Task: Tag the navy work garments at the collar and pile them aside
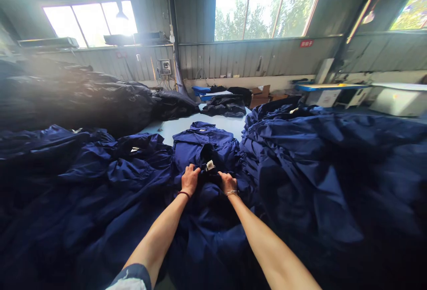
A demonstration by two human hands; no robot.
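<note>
A navy blue garment [213,223] lies in front of me, draped toward my body, with a white label [210,165] at its dark neck opening. My left hand [191,179] is closed on the fabric just left of the label. On the right side of the opening, my right hand [228,182] grips the same garment, its fingertips partly hidden in the cloth. Beyond both hands, more folded navy fabric [203,136] lies on the light table [167,129]; whether it belongs to the same garment I cannot tell.
Navy garments are heaped at left [83,161] and right [310,156], close to my arms. A large dark pile [76,98] rises behind the left heap. Farther back are black clothes [224,105], cardboard boxes [260,95] and a blue-edged table [333,87].
</note>
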